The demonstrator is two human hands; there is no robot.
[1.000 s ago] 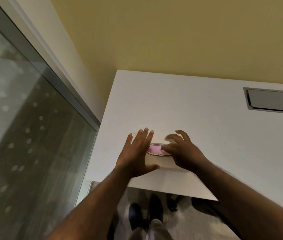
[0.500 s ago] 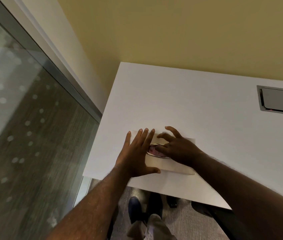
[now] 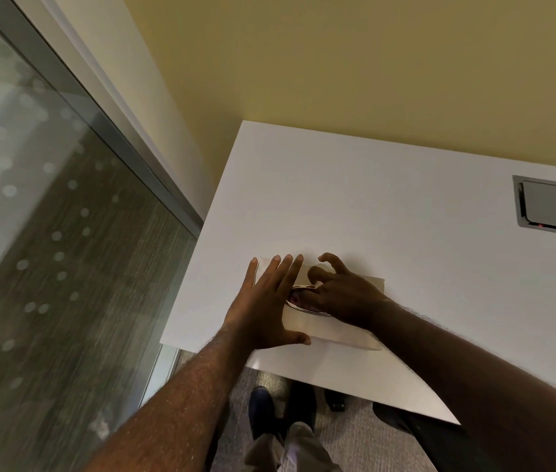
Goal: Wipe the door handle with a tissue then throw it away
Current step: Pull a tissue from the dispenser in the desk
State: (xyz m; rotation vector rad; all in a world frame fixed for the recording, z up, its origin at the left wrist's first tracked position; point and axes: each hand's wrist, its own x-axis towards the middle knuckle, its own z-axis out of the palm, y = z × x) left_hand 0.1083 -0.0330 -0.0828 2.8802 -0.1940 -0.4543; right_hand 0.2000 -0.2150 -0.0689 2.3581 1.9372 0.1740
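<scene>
A flat beige tissue box (image 3: 332, 331) lies near the front left corner of a white table (image 3: 371, 206). Its oval, metal-rimmed opening shows a pink tissue (image 3: 295, 298). My left hand (image 3: 266, 308) lies flat on the box's left half, fingers stretched forward, pressing it down. My right hand (image 3: 344, 298) covers the right half; its thumb and forefinger pinch into the opening at the tissue while the other fingers curl up. No door handle is in view.
A glass wall with a metal frame (image 3: 48, 250) runs along the left. A yellow wall stands behind the table. A recessed metal hatch (image 3: 555, 209) sits in the tabletop at the right. My shoes (image 3: 263, 410) show below the table's front edge.
My right hand's fingers have moved from beside the opening down into it, onto the pink tissue. My left hand has stayed flat on the box. The view has shifted slightly.
</scene>
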